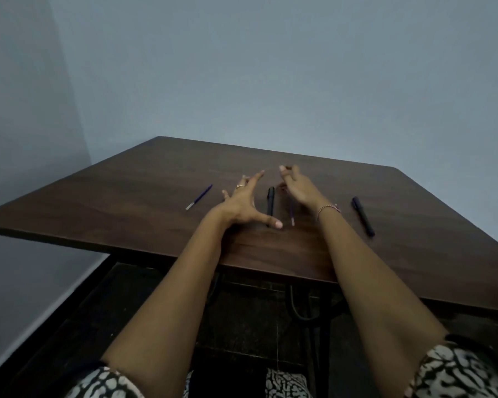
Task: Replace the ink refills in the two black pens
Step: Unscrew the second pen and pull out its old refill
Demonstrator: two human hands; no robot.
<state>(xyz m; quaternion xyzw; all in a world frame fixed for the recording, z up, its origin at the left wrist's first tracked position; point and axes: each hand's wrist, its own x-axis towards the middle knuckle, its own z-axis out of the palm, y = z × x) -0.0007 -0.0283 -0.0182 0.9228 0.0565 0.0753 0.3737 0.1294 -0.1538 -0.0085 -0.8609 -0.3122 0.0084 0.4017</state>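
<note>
Dark wood table (127,196), blue-grey wall (270,67) behind. I see left hand (242,202) with fingers splayed straight, thumb stuck out, gripping nothing. Right hand (298,188) has fingers loosely bent, also empty. Between them lies black pen (270,201). At 6 o'clock below right palm, refill (291,215). Second black pen (362,215) at 3 o'clock, second refill (199,196) at 9 o'clock.

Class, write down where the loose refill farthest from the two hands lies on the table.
In the head view the refill lies on the left part of the table, alone, left of the left hand and touching nothing.
</note>
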